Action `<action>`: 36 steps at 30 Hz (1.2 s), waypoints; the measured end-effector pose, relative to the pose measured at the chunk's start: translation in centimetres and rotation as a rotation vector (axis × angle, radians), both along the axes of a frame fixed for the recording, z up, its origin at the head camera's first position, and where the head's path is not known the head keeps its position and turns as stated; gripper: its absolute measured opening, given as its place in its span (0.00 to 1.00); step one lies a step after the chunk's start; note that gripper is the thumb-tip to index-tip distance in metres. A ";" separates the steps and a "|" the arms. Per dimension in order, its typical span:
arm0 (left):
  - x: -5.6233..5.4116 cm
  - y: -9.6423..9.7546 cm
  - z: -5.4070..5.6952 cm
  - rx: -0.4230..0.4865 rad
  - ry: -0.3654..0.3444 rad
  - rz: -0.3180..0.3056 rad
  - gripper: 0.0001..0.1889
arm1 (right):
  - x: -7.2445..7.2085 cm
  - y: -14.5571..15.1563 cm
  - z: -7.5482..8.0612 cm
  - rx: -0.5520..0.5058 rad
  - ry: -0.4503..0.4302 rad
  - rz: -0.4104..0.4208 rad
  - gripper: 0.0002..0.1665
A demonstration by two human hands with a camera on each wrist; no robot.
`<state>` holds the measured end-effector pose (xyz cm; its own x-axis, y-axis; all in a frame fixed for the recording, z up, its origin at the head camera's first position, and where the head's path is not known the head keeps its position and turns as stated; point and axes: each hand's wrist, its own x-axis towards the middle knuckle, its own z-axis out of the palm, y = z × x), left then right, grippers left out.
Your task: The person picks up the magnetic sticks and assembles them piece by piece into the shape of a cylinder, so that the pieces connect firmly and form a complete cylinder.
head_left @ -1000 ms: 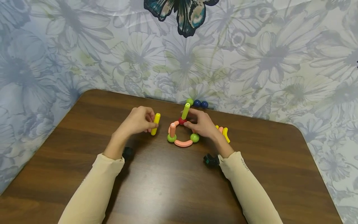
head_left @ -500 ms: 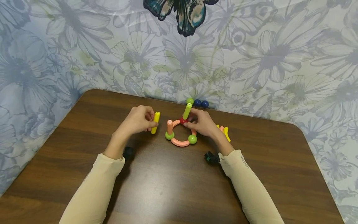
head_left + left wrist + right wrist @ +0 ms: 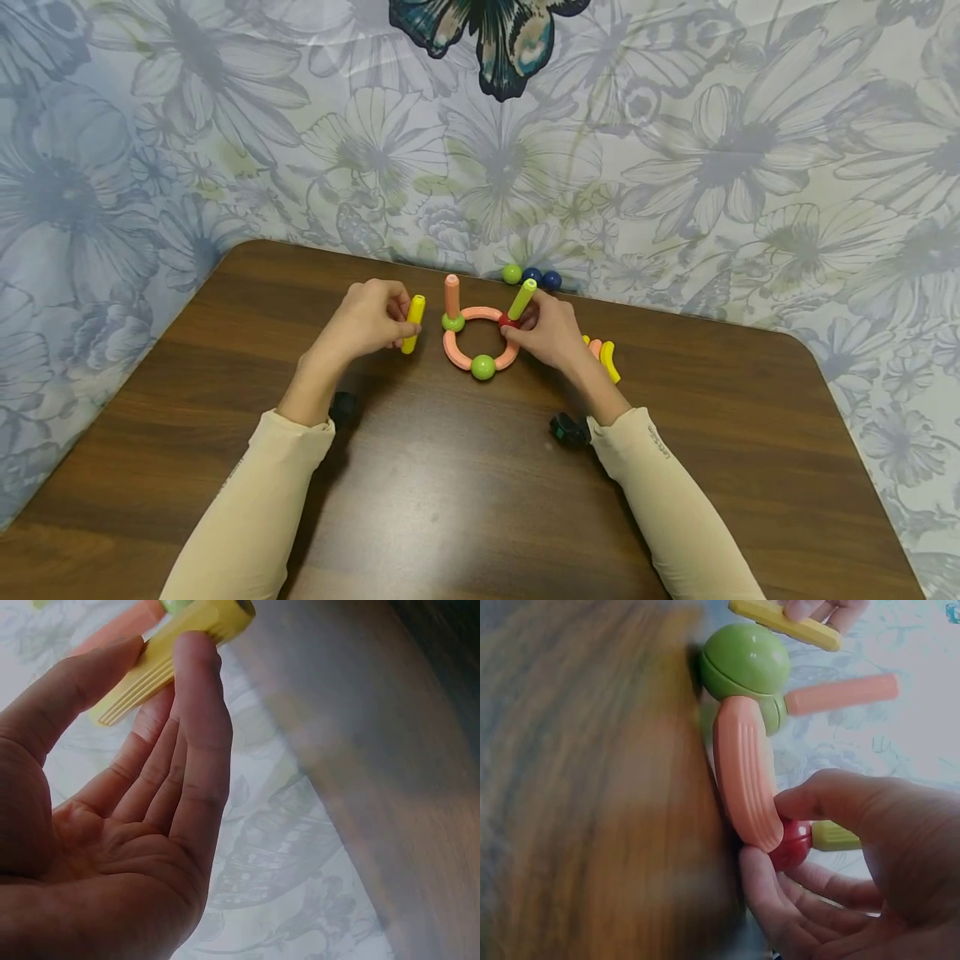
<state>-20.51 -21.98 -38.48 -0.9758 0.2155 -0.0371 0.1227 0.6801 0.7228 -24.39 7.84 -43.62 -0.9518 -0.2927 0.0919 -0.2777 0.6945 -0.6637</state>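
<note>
My left hand pinches a yellow ribbed stick between thumb and fingers, held upright left of a ring. The ring is built from curved salmon pieces joined by two green balls and a red ball. A straight salmon stick stands on the back-left green ball, and a lime stick rises from the red ball, leaning right. My right hand grips the ring at the red ball, thumb on the near side; its fingers partly hide that ball in the head view.
A green ball and two dark blue balls lie in a row at the table's back edge. Right of my right wrist are curved yellow and salmon pieces. A flowered wall covering rises behind the brown table.
The ring has turned clockwise as seen from above: the salmon stick went to the back left, the red ball and lime stick to the right. Both hands keep their hold.
</note>
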 end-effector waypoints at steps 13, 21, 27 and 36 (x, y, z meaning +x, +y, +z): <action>0.4 2.0 0.5 0.118 0.070 -0.108 0.09 | 0.6 -0.1 0.0 0.073 0.002 -0.072 0.16; 1.7 5.4 1.1 0.140 0.198 -0.188 0.11 | 0.8 -0.4 0.2 0.096 0.023 -0.074 0.14; 2.2 6.7 0.8 0.131 0.233 -0.215 0.12 | 0.8 -0.6 0.4 0.102 0.024 -0.066 0.15; 1.9 7.1 -0.6 0.052 0.202 -0.240 0.12 | 0.8 -0.6 0.4 0.108 0.025 -0.061 0.15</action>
